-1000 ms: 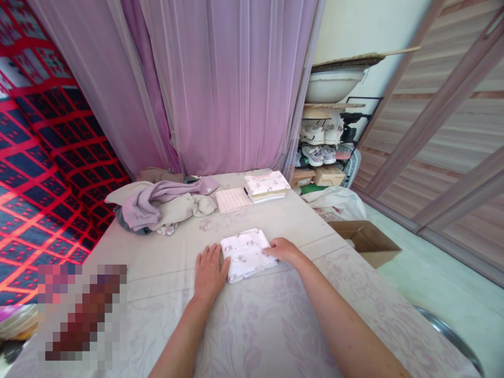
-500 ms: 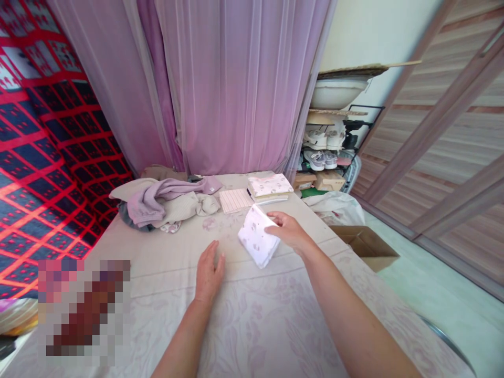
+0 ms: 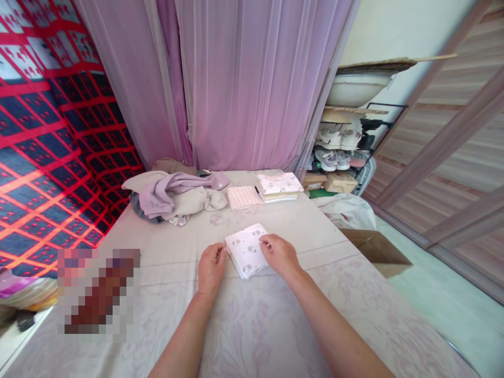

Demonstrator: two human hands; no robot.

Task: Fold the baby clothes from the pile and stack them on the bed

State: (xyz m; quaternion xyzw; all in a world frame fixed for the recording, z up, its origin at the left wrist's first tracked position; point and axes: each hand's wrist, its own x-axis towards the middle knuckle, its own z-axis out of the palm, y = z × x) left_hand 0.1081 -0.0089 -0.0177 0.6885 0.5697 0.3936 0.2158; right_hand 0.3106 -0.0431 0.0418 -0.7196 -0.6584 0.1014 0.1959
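Now both hands on a folded printed cloth point(image 3: 247, 249), left hand point(image 3: 210, 268) pinching its nine o'clock edge, right hand point(image 3: 279, 254) gripping its three o'clock edge, clothes pile point(image 3: 173, 195) at eleven o'clock.

A pixelated patch point(image 3: 98, 294) hides something bottom-left.

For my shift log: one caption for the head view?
Both hands, left hand and right hand, hold a folded printed cloth on the bed.
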